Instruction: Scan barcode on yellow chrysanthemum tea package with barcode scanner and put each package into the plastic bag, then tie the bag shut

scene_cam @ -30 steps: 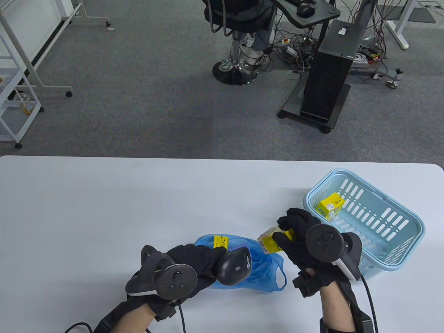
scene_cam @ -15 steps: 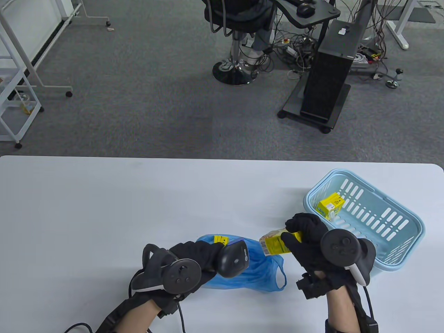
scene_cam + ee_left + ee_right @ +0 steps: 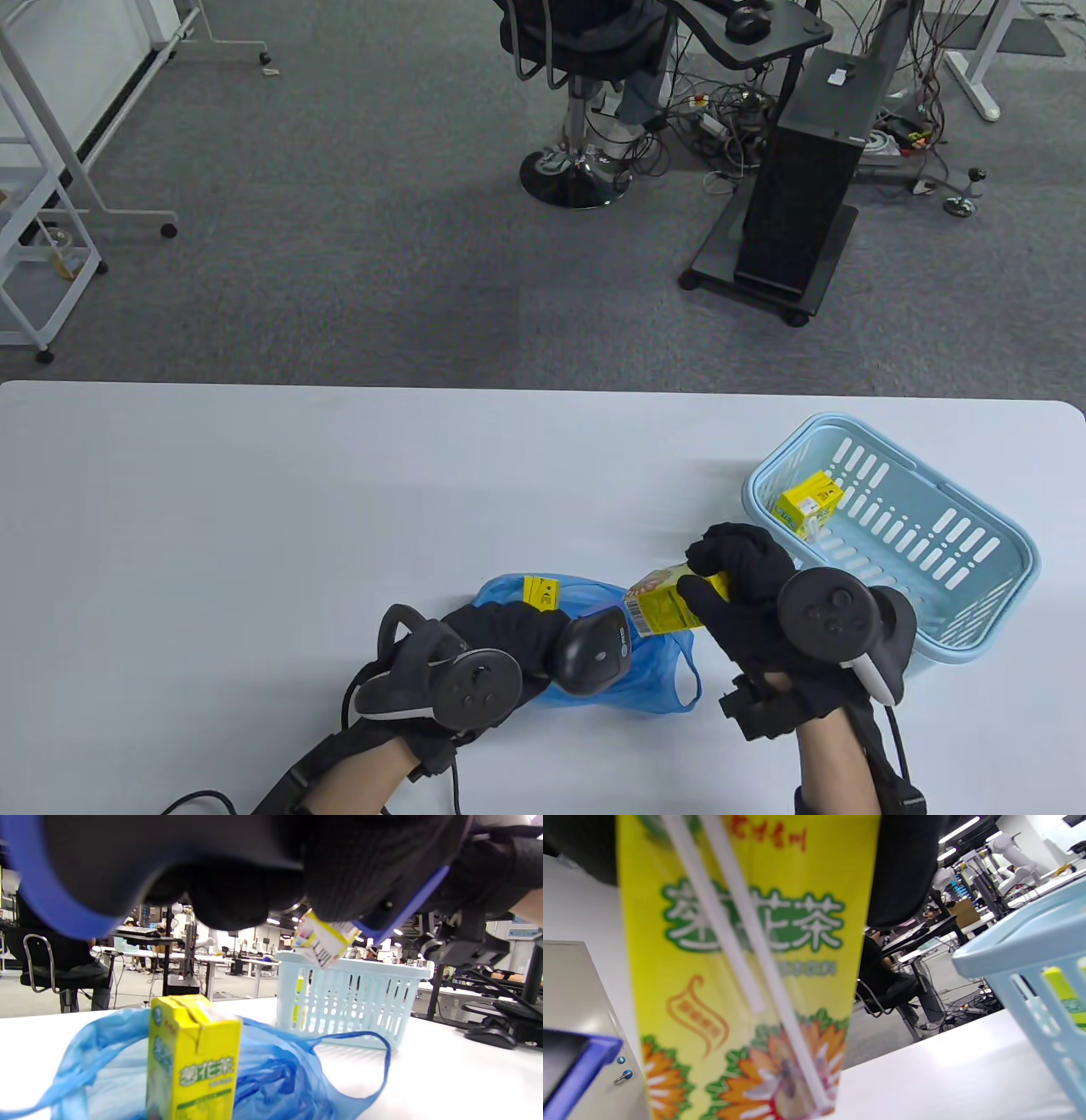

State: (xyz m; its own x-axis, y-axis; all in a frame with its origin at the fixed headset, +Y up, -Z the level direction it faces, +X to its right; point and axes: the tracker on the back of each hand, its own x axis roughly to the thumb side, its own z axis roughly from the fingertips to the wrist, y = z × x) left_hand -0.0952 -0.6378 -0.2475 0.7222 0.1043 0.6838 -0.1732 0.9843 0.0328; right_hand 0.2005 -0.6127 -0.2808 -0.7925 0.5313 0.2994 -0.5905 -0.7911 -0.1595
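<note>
A smooth white table (image 3: 254, 509) with rounded corners is carrying the work, and beyond its far edge grey carpet (image 3: 339, 255) is stretching out to a black office chair (image 3: 577, 51), a black computer tower on a wheeled stand (image 3: 806, 187) and a tangle of cables (image 3: 721, 127).

The right hand (image 3: 747, 594) is curling its gloved fingers and thumb round a boxy yellow tea package (image 3: 670, 604), gripping its rear half so the barcoded end is sticking out to the left. In the right wrist view the carton's glossy face (image 3: 746, 963) is showing green lettering, orange flowers and a white straw taped diagonally across it.

The left hand (image 3: 509, 632) is wrapping its fingers round the handle of the rounded dark grey barcode scanner (image 3: 594, 654), whose head is sitting just below and left of the held carton's barcode end. Under the scanner a thin, crinkled blue plastic bag (image 3: 645, 671) is lying on the table, its loop handle trailing to the right, with a second package (image 3: 191, 1060) standing upright inside it.

Right of the right hand, a pale blue slotted plastic basket (image 3: 933, 526) is holding a third package (image 3: 806, 503) in its far corner.
</note>
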